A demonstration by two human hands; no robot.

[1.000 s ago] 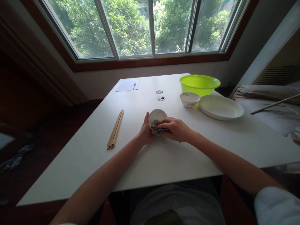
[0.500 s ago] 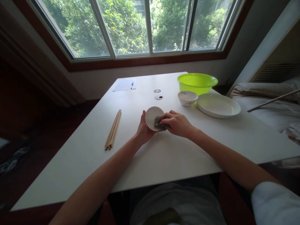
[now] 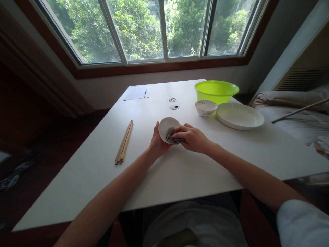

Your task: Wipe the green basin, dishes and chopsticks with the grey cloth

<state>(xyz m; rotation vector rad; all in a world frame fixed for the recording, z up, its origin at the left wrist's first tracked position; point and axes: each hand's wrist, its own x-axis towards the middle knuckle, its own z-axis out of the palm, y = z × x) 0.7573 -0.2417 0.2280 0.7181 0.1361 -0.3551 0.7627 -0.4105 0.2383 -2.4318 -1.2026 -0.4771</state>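
Observation:
A small white dish is tilted toward me above the middle of the white table. My left hand grips it from the left and below, with the thumb along its rim. Pinched in my right hand is a grey scouring pad, pressed against the lower right of the dish's inner face. The right fingers partly cover the pad, and the dish hides most of the left fingers.
Several wooden chopsticks lie left of my hands. Toward the back right stand a patterned bowl, a large white plate and a lime-green basin. A paper sheet with a pen lies at the back left.
The scouring pad and my right fingers have shifted slightly left across the inside of the dish. The dish has moved a touch left; my left hand still grips it.

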